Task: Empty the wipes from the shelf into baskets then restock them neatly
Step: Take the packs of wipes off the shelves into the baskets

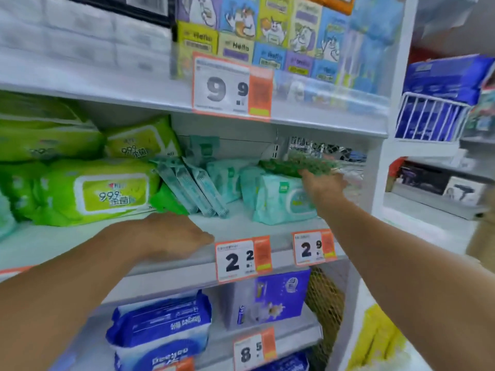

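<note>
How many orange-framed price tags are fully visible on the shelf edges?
4: price tag 9.9 on the upper edge, 2.2 and 2.9 on the middle edge, 8.5 below. Others are partly cut off.

Two bare forearms fill the lower part of the view, both uncovered from wrist to frame edge, no sleeve showing on either. The left hand [171,236] wears nothing: no glove, ring or watch visible. The right hand [322,184] is likewise ungloved, its wrist plain, with no band or strap. Motion blur softens both hands, so finer detail cannot be made out.
</note>
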Demonstrator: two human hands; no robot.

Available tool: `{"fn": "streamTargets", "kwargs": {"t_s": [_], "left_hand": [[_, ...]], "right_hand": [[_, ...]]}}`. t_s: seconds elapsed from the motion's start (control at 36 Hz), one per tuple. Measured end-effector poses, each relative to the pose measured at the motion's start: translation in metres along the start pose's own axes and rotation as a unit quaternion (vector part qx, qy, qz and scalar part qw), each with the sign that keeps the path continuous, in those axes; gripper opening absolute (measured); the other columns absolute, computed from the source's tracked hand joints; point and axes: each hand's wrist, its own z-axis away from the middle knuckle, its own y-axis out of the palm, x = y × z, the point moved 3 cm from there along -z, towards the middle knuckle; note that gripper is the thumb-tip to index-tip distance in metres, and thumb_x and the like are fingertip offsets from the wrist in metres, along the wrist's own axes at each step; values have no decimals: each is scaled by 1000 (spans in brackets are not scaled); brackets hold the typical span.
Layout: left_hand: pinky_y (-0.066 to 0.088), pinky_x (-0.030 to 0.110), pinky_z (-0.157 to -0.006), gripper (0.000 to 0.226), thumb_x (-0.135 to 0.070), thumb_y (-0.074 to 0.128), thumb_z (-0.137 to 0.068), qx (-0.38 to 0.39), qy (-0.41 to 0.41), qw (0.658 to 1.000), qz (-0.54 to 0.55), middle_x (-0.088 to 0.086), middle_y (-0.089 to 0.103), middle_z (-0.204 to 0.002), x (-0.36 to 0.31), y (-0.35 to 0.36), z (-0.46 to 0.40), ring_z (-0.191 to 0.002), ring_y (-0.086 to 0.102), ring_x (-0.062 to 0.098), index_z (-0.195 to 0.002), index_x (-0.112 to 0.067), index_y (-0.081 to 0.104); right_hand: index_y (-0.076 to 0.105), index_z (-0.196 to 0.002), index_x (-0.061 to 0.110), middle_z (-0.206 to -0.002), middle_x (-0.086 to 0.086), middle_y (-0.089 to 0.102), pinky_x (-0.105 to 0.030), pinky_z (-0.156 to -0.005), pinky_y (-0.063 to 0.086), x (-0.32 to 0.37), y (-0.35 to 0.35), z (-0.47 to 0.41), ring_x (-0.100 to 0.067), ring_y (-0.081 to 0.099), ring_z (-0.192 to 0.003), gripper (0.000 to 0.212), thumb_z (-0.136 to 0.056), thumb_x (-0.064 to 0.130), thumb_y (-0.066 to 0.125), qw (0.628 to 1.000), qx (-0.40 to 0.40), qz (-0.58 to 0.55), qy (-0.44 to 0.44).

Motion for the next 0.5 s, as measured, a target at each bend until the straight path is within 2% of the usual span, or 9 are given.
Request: {"fn": "streamTargets", "kwargs": {"t_s": [0.08,0.17,0.22,0.28,0.33,0.36,0.39,0.47,0.5], "left_hand": [[27,30,-113,62,-68,29,-95,-2,3,1000,17,-3,34,-157,-1,-8,-2,-144,30,22,-144,-34,46],[31,28,-111,61,-71,31,-93,-11,13,1000,25,-3,44,-151,-1,-16,-4,-138,38,19,-131,-33,58],[37,27,-104,60,-74,31,-91,-13,11,1000,22,0,55,-138,-3,-19,-4,-125,48,20,-108,-27,65],[41,27,-100,55,-74,33,-90,-12,10,1000,23,2,60,-130,-3,-19,-5,-118,52,21,-90,-27,62],[42,27,-100,52,-74,36,-89,-16,16,999,24,-2,61,-129,-2,-19,-5,-118,53,19,-97,-31,66],[42,27,-102,53,-74,39,-89,-21,18,999,31,-6,61,-129,0,-17,-4,-120,52,18,-104,-33,68],[41,28,-103,53,-74,41,-88,-24,19,999,41,-9,61,-129,2,-16,-4,-120,53,16,-109,-34,69],[43,31,-104,49,-73,44,-87,-23,28,997,61,-13,63,-126,4,-13,-3,-117,54,13,-107,-37,70],[43,31,-104,48,-73,45,-87,-23,28,997,62,-13,63,-125,4,-13,-3,-117,54,13,-106,-37,70]], "right_hand": [[49,-130,0,-120,-17,57,-40,-90,52,2,4,10,-33,61,-103,95,-69,71,63,1000,-8,12,-10],[62,-83,6,-71,-6,57,-29,-58,43,8,1,17,-19,52,-60,48,-86,53,66,996,37,36,-66],[57,-70,11,-61,-3,52,-25,-50,39,19,-4,22,-17,46,-50,43,-87,49,67,989,35,71,-125],[61,-85,10,-71,-5,57,-25,-54,46,32,3,14,-16,54,-58,49,-81,58,70,979,42,122,-155],[49,-136,14,-126,-15,59,-42,-91,55,43,15,4,-31,61,-110,106,-58,83,70,973,95,164,-131],[33,-150,22,-150,-15,43,-49,-107,45,48,23,0,-37,49,-131,129,-46,89,70,971,127,167,-118],[25,-154,26,-157,-12,34,-51,-111,40,50,32,-5,-38,43,-137,136,-42,87,73,968,159,159,-108],[45,-143,17,-137,-12,58,-51,-95,55,54,50,-6,-33,65,-111,138,-25,74,87,959,234,147,-63],[52,-134,13,-128,-10,64,-48,-91,58,53,54,-4,-30,68,-104,127,-26,69,90,958,235,154,-59]]}}
